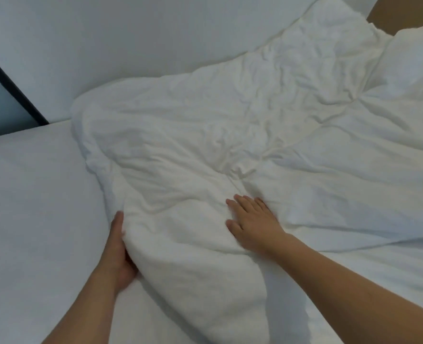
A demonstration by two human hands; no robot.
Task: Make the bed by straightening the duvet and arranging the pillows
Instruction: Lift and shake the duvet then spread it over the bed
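A white, crumpled duvet (205,135) lies bunched across the middle of the bed, with deep creases running toward its centre. My left hand (119,252) grips the duvet's near left edge, thumb along the outside and fingers tucked under the fold. Flat on top of the duvet lies my right hand (251,219), fingers straight and spread. At the far right a white pillow (411,70) rests against the duvet, and part of another pillow (329,6) shows at the top edge.
Bare white sheet (31,207) covers the mattress to the left and in front. A white wall (106,40) runs behind the bed. A dark-framed panel (4,100) stands at the far left, and a brown headboard (404,13) shows at the top right.
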